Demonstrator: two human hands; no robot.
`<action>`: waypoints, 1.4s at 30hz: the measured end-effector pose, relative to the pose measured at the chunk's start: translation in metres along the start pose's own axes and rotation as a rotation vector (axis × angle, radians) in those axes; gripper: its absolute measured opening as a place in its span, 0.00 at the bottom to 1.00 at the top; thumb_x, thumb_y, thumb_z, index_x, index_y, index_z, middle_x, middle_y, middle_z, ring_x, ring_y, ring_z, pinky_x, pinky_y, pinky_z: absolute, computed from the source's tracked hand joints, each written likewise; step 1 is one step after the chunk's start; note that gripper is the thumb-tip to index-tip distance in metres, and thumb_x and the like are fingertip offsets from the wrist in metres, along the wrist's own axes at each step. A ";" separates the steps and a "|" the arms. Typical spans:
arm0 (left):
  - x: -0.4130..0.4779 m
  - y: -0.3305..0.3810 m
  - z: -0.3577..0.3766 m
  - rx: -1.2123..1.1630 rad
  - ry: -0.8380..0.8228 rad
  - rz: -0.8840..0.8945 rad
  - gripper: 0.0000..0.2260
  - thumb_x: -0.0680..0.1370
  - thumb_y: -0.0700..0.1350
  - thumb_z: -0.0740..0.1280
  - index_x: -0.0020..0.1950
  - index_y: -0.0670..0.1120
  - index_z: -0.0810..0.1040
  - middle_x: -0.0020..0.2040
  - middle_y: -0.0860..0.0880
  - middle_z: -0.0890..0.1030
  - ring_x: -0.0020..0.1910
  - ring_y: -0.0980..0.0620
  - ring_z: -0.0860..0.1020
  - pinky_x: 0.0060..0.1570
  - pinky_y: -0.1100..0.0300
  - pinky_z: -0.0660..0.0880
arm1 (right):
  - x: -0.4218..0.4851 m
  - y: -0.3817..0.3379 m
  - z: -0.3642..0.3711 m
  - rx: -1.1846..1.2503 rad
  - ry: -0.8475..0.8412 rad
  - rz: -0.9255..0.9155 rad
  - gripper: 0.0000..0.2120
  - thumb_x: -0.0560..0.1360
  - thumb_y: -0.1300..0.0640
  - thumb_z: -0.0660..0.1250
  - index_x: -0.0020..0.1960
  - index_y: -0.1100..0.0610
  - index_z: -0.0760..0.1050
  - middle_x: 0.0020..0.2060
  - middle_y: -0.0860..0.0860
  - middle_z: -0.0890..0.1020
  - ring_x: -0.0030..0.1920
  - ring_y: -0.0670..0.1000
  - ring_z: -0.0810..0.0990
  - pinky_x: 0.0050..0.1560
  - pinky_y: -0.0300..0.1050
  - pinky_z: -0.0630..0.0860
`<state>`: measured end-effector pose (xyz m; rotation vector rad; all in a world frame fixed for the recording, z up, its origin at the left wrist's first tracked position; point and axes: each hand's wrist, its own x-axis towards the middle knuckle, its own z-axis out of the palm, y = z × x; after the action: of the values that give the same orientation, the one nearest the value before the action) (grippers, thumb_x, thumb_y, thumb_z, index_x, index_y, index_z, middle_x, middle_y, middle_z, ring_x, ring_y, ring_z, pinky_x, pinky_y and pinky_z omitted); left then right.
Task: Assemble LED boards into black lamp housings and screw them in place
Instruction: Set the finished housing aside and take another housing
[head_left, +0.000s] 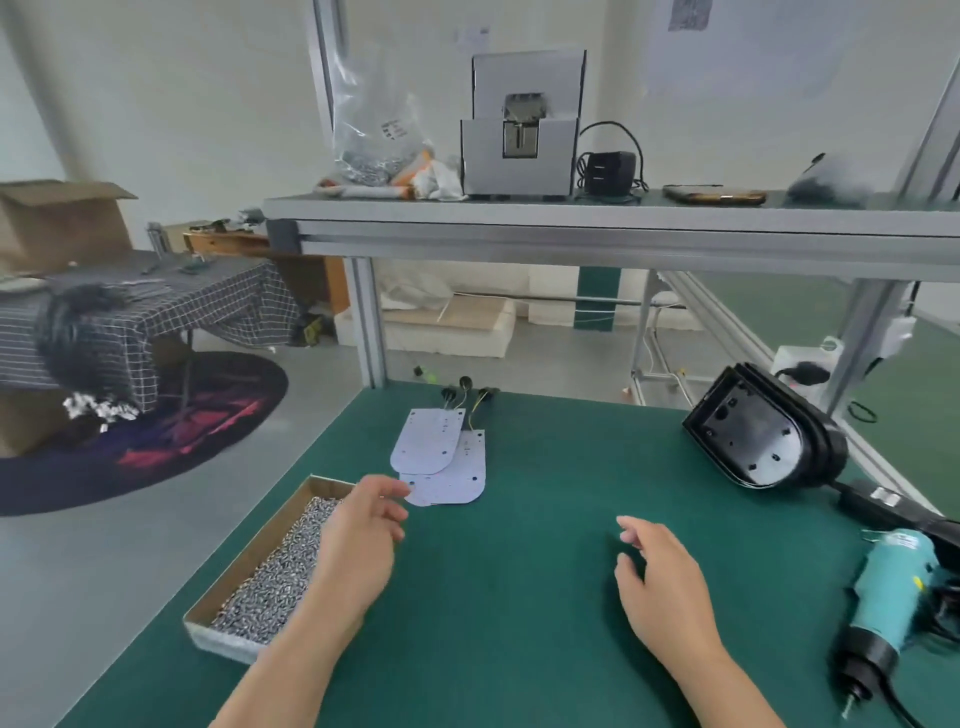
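Two white LED boards (441, 457) lie overlapped on the green table, with black-capped wires at their far end. A black lamp housing (763, 431) stands tilted at the right, its hollow side facing me. My left hand (358, 540) hovers just short of the nearer board, fingers loosely curled, holding nothing. My right hand (660, 577) hangs over the bare mat in the middle, fingers relaxed and empty. A teal electric screwdriver (883, 597) lies at the right edge. A cardboard tray of screws (270, 577) sits under my left forearm.
The green table (519, 597) ends at its left edge beside the tray. An aluminium shelf (571, 218) crosses above, carrying a grey machine (519, 150), a bag of parts and an adapter. A black cable runs from the housing towards the screwdriver.
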<state>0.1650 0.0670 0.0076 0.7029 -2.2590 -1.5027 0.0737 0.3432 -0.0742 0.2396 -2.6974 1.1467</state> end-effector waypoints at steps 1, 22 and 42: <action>0.006 -0.006 -0.015 0.134 0.094 0.051 0.24 0.75 0.28 0.55 0.47 0.55 0.79 0.45 0.51 0.79 0.41 0.53 0.76 0.36 0.59 0.72 | 0.002 0.000 0.001 0.016 0.005 0.022 0.19 0.79 0.64 0.64 0.69 0.55 0.74 0.55 0.44 0.76 0.58 0.47 0.74 0.59 0.43 0.70; 0.075 -0.006 -0.009 0.580 0.216 0.217 0.10 0.73 0.48 0.75 0.53 0.51 0.81 0.55 0.45 0.76 0.53 0.43 0.75 0.51 0.49 0.72 | 0.100 0.034 -0.036 -0.011 0.496 0.569 0.28 0.79 0.60 0.64 0.78 0.54 0.63 0.77 0.64 0.59 0.72 0.67 0.64 0.71 0.64 0.65; 0.219 0.003 0.104 0.841 -0.126 -0.136 0.57 0.64 0.68 0.73 0.80 0.52 0.41 0.72 0.40 0.64 0.72 0.38 0.63 0.67 0.45 0.64 | 0.117 0.048 -0.040 -0.025 0.517 0.652 0.21 0.82 0.61 0.59 0.72 0.67 0.65 0.67 0.71 0.66 0.57 0.74 0.72 0.66 0.66 0.66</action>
<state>-0.0699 0.0216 -0.0280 1.0052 -2.9849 -0.5851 -0.0451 0.3974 -0.0515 -0.8764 -2.3491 1.1072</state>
